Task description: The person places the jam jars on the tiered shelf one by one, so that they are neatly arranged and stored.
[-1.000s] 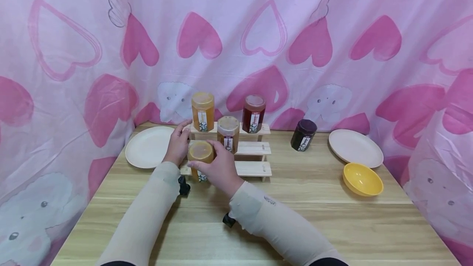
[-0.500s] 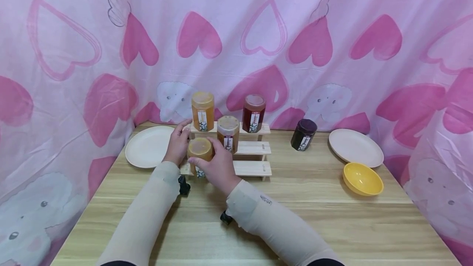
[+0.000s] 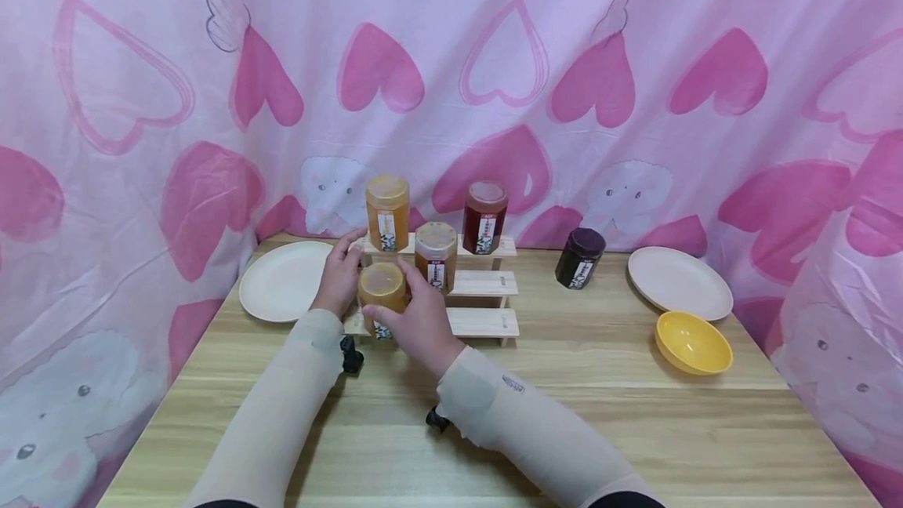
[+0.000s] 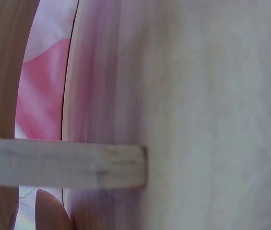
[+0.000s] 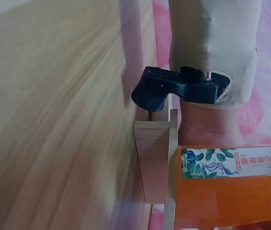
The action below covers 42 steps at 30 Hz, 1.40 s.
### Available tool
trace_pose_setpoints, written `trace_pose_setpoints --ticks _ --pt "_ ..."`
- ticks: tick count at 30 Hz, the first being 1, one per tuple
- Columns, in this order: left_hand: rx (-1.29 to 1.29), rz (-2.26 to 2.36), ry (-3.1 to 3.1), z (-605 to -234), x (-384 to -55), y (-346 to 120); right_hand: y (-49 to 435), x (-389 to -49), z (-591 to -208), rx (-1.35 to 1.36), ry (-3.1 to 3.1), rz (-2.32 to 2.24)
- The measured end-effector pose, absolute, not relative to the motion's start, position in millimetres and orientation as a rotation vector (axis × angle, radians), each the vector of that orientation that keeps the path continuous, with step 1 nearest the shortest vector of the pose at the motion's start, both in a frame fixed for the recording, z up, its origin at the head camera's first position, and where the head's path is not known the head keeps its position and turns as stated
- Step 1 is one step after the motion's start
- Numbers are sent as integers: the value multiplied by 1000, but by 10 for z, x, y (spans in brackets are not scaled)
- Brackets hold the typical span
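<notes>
A three-step wooden display rack (image 3: 487, 321) stands on the table. At the left of its lowest step, my right hand (image 3: 423, 324) grips a hexagonal jar of orange-yellow jam (image 3: 382, 288), thumb in front and fingers behind. In the right wrist view this jam jar (image 5: 231, 196) stands with its base against the step board. My left hand (image 3: 340, 277) holds the rack's left end near the top step; its thumb is mostly hidden. The left wrist view shows a fingertip (image 4: 51, 211) beside a wooden bar. A yellow jar (image 3: 387, 214), a brown jar (image 3: 436, 257) and a red jar (image 3: 485, 218) stand on the upper steps.
A dark purple jar (image 3: 580, 259) stands right of the rack. Farther right are a white plate (image 3: 679, 281) and a yellow bowl (image 3: 694, 343), which overlaps the plate's front edge in view. Another white plate (image 3: 278, 281) lies left of the rack. A pink curtain (image 3: 451, 116) hangs behind.
The orange-yellow jar in my right hand has shifted slightly back on the lowest step. My left hand and the other jars have stayed where they were.
</notes>
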<state>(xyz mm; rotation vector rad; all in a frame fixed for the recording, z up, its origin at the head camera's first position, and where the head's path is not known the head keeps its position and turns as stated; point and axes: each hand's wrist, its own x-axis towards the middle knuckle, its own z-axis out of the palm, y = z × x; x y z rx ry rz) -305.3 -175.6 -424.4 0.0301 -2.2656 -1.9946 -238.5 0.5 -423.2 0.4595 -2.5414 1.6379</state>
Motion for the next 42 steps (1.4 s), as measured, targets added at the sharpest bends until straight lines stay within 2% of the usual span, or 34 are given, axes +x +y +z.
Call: trace_pose_setpoints --ticks 10,18,30,42 --pt "27 -1996 -2243 -4403 -3187 -1799 330 -2138 -3998 561 -2294 1722" --pt "38 -1975 -2215 -4627 -3322 -1850 989 -2273 -3867 649 -1973 1798" --pt "11 -1994 -2189 -4660 -3351 -1846 1972 -2826 -3936 113 -1868 1774" --pt "31 -2046 -2181 -4599 -3314 -1824 2677 -3397 -4321 -160 -2001 1577"
